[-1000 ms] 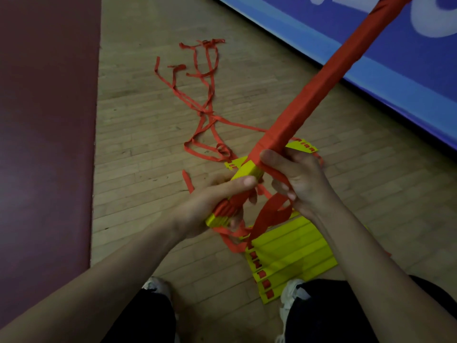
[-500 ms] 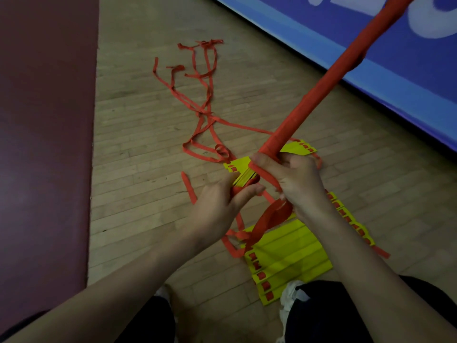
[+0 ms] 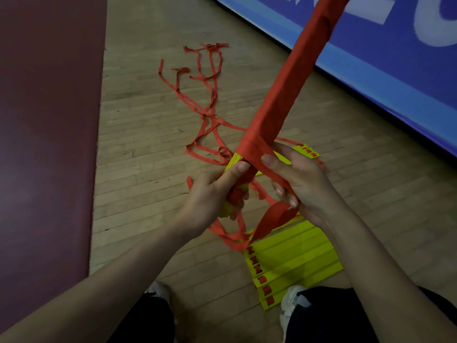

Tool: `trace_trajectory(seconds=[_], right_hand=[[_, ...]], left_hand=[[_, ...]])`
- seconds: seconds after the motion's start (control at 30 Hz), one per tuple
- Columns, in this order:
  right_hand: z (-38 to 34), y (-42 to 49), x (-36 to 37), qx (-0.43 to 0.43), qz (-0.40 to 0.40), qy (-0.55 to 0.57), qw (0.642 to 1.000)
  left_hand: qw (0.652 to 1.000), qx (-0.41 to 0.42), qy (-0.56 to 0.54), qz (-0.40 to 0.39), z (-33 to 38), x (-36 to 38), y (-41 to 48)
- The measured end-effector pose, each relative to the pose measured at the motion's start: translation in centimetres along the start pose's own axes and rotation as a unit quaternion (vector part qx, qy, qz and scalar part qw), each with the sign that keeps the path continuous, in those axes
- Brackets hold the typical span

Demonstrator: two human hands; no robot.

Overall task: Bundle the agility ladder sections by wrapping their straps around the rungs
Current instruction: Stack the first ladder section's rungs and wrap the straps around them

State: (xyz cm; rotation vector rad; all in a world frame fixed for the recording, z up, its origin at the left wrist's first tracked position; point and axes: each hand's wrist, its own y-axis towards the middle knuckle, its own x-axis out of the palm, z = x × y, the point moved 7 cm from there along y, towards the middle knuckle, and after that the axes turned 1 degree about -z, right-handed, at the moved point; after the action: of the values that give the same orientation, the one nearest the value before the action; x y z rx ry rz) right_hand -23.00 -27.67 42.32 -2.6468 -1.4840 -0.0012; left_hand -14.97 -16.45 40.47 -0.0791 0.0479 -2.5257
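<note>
Yellow rungs (image 3: 296,263) lie flat, side by side, on the wooden floor (image 3: 138,169) just ahead of the person's white shoes (image 3: 293,299). Above them the left hand (image 3: 210,201) curls round the lower end of a rung bundle (image 3: 284,95), which slants up and away and is almost wholly wound in red. The right hand (image 3: 301,184) grips the red strap (image 3: 274,177) where it leaves the bundle, with a loop hanging below the fingers. Farther off, loose red straps (image 3: 210,117) lie tangled on the floor, with a blue banner (image 3: 395,58) beyond.
</note>
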Motion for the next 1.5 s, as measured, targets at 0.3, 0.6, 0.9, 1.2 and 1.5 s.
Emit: trace_trajectory(seconds=[0.3,0.6,0.9,1.2,1.5], right_hand=[[0.5,0.1,0.2,0.031,-0.021,0.057,0.998],[-0.7,-0.3,0.1,-0.011,-0.046,-0.041,0.998],[-0.1,-0.1,-0.2,-0.025,-0.001,-0.063,0.998],[0.2,-0.1,0.5,-0.008,-0.04,0.035,0.999],[0.0,-0.8,2.0,0.006,-0.146,0.076,0.986]], left_hand=[[0.98,-0.045,-0.155,-0.115,0.4,1.3,-0.8],[1.0,0.002,-0.028,0.003,2.0,-1.0,-0.4],[0.999,0.009,0.01,0.045,1.6,-1.6,-0.4],[0.969,-0.058,-0.182,-0.157,0.4,0.7,-0.9],[0.741,-0.206,-0.506,-0.392,-2.0,5.3,-2.8]])
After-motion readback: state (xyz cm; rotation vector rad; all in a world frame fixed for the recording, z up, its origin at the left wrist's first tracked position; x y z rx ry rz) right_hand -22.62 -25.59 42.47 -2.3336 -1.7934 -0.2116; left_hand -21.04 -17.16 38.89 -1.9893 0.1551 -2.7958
